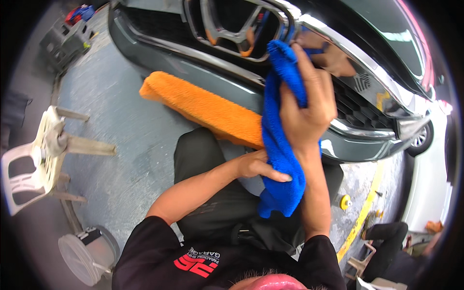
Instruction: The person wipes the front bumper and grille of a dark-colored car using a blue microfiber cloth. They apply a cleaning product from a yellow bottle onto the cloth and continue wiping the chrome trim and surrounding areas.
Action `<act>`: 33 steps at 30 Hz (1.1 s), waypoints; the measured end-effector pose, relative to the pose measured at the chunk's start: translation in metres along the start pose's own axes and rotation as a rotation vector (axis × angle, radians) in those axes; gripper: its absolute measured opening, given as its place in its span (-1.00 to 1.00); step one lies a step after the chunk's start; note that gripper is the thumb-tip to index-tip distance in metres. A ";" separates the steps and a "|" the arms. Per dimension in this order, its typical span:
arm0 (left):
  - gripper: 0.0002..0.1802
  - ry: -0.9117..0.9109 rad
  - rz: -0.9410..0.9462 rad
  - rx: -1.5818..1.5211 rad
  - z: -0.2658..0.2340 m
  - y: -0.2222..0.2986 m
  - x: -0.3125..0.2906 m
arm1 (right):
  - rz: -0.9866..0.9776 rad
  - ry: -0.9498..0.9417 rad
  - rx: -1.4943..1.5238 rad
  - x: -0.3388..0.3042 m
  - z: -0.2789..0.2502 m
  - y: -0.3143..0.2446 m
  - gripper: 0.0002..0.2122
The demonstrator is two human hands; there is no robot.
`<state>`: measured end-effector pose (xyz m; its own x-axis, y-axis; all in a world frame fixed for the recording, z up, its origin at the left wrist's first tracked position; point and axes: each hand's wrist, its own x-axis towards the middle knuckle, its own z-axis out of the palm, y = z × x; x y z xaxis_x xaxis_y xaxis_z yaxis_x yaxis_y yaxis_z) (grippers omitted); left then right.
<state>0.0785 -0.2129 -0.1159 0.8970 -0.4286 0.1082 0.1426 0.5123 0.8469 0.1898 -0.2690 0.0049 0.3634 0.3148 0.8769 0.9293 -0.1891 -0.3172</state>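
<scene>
A blue microfibre towel (276, 140) hangs in front of me, bunched lengthwise. My right hand (311, 104) grips its upper part and presses a fold against the chrome trim beside the emblem (237, 34) of a car's front grille. Lower down, my left hand (255, 165) is closed on the same towel, its thumb lying across the blue cloth. An orange microfibre towel (208, 108) stretches from beside my left hand toward the far left, above my left knee. Its near end passes behind the blue towel, so I cannot tell whether my left fingers hold it too.
The dark grey car bumper (193, 72) spans the space ahead of my knees. To the left lie a white plastic chair (36, 159) and a lidded bucket (89, 253). A yellow round pad (345, 202) is on the floor at right, near another person (386, 241) and a white car (430, 174).
</scene>
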 end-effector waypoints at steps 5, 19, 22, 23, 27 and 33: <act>-0.52 -0.038 -0.040 0.094 -0.003 -0.004 0.002 | 0.092 -0.242 -0.059 -0.013 -0.002 0.005 -0.27; -0.52 -0.008 -0.071 -0.025 0.000 0.004 0.000 | -0.111 0.297 -0.115 0.000 -0.008 0.007 -0.61; -0.55 -0.002 -0.012 0.009 -0.006 -0.003 0.000 | -0.077 0.041 -0.076 0.005 0.003 0.002 -0.54; -0.56 0.003 0.015 0.010 -0.005 -0.003 0.001 | -0.070 0.053 -0.048 0.005 0.007 0.002 -0.53; -0.59 -0.031 -0.018 0.056 -0.006 -0.001 -0.002 | -0.017 -0.080 -0.062 -0.013 0.013 0.005 -0.49; -0.55 -0.042 -0.066 0.125 -0.002 0.000 0.002 | -0.037 -0.229 -0.138 -0.005 0.005 -0.004 -0.40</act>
<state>0.0811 -0.2124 -0.1171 0.8685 -0.4907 0.0699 0.1451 0.3866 0.9108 0.1846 -0.2652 -0.0003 0.3497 0.5232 0.7772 0.9300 -0.2941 -0.2205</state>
